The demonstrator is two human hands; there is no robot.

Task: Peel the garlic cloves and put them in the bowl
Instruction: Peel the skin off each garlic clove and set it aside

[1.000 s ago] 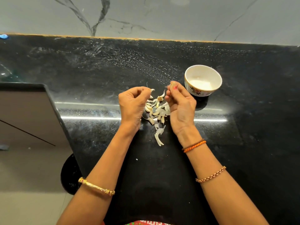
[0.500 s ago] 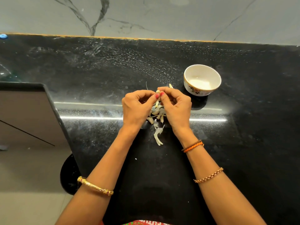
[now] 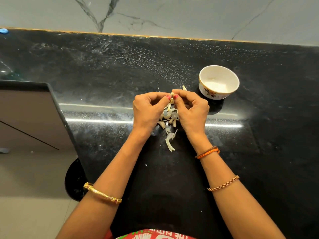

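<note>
Fingertips (image 3: 168,97) of both hands meet over the middle of the counter, and between them I see one small garlic clove (image 3: 172,97) pinched from either side. My left hand (image 3: 148,111) curls its thumb and forefinger onto the clove from the left; my right hand (image 3: 191,109) does the same from the right, its other fingers bent loosely underneath. Both hands are raised a little off the black counter (image 3: 103,75), wrists apart, forearms running back toward the near edge.

Directly beneath and between the hands lies a small heap of cloves and skins (image 3: 170,118), with a pale strip of skin (image 3: 170,140) trailing toward me from the heap. How many cloves in it are already peeled I cannot tell.

On the far right of the hands stands the white bowl (image 3: 203,87), upright, flower print on its side, near the right hand but not touching it. Its inside looks pale and I cannot make out any clove in it.

For room: the counter runs wide and dark to the right of the bowl and far back to the marble wall (image 3: 172,14), where a thin orange line marks the joint. To the left the counter ends sooner, at a slanting edge (image 3: 58,107) that drops to the floor (image 3: 25,187), well apart from the left hand.
</note>
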